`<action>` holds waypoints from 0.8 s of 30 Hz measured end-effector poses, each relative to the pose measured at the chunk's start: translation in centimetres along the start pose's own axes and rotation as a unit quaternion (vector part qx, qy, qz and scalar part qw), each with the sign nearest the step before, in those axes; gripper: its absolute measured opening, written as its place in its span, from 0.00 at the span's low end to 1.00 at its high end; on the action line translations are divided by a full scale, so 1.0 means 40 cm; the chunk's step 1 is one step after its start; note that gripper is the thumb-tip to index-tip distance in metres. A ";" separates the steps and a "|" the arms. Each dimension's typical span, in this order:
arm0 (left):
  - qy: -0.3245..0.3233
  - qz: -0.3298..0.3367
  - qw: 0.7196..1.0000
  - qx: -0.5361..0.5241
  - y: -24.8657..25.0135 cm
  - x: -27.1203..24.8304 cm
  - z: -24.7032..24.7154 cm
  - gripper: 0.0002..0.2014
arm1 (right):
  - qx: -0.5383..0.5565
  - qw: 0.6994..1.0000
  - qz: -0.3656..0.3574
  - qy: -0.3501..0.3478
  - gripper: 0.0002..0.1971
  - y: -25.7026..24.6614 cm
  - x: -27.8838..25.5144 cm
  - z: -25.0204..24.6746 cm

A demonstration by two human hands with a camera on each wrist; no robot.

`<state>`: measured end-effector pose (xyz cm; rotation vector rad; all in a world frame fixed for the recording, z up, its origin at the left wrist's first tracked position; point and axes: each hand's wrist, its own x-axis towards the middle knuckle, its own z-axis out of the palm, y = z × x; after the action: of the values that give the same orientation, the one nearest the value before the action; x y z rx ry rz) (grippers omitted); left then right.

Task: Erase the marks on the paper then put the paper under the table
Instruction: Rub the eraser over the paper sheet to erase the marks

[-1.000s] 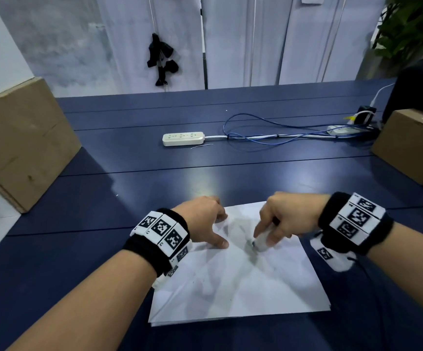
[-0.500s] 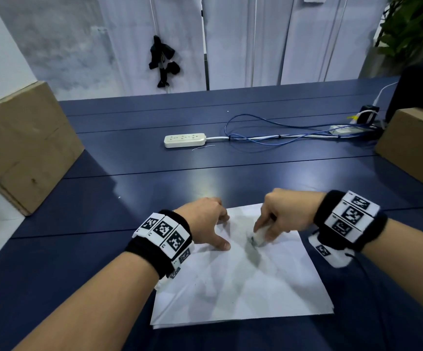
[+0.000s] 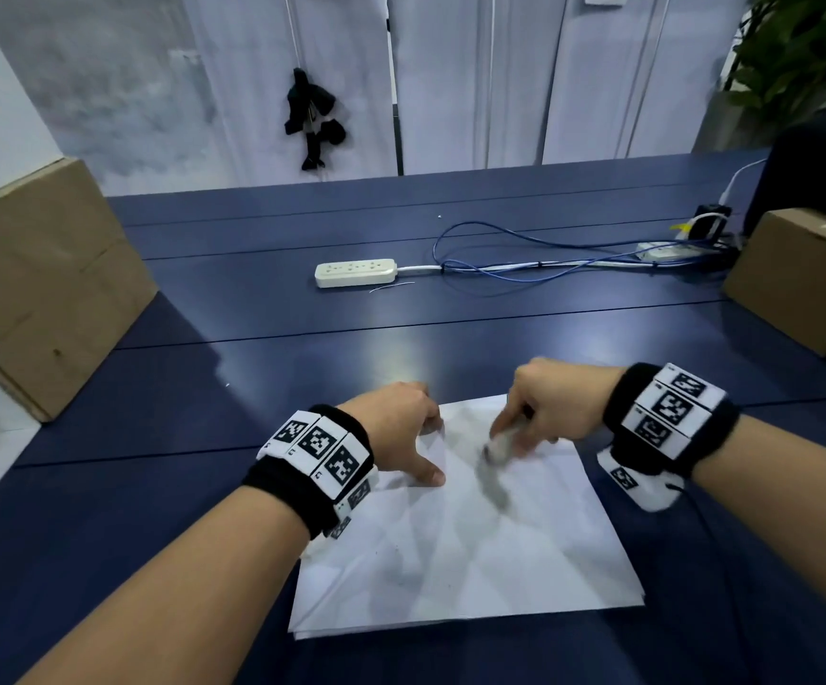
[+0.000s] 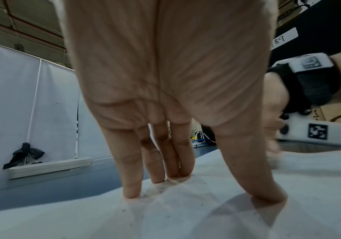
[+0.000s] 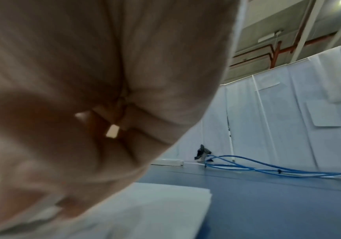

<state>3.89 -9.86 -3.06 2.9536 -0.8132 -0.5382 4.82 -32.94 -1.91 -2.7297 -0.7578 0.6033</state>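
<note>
A: Paper [image 3: 475,551], white and creased, lies flat on the near part of the dark blue table [image 3: 104,511], right in front of us. We see a second sheet edge showing beneath its near left corner.

B: Where are our hands on it?

A: Our left hand [image 3: 398,432] rests on the sheet's far left part. In the left wrist view the fingers [image 4: 132,177] are straight and spread, tips pressing down on the paper, curled round nothing. Our right hand [image 3: 549,407] is over the far middle of the sheet, fingers bunched and pinching a small pale eraser [image 3: 497,447], whose tip meets the paper. That hand is blurred.

B: And the marks?

A: We see a grey smudge [image 3: 492,484] running from the eraser toward us. The right wrist view is mostly filled by the palm, so it adds little.

B: What lies beyond?

A: Past the paper, mid-table, sits a white power strip [image 3: 355,272], with blue cables [image 3: 524,259] looping off to its right. A cardboard box [image 3: 40,284] stands at the left table edge, another box [image 3: 806,279] at the right. Farthest off, white panels form the back wall, with a black object [image 3: 312,118] hanging against them, and green leaves [image 3: 806,47] in the upper right corner.
</note>
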 end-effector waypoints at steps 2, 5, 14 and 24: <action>0.001 0.000 1.000 -0.004 0.001 -0.002 -0.002 0.30 | -0.023 0.997 0.019 0.071 0.13 0.007 0.030 -0.018; 0.002 0.002 1.000 -0.005 0.001 -0.003 -0.002 0.31 | -0.013 0.997 0.018 0.078 0.12 0.010 0.018 -0.017; 0.002 0.004 1.000 -0.005 0.000 -0.003 0.002 0.30 | -0.002 0.999 0.035 0.041 0.12 -0.012 0.010 -0.024; 0.002 0.002 1.000 -0.008 -0.002 -0.004 -0.001 0.30 | 0.015 0.998 -0.012 -0.062 0.15 -0.031 -0.050 0.005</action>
<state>3.82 -9.71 -3.01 2.9377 -0.8103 -0.5362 2.64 -32.94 -1.04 -2.6719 -0.8035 0.7783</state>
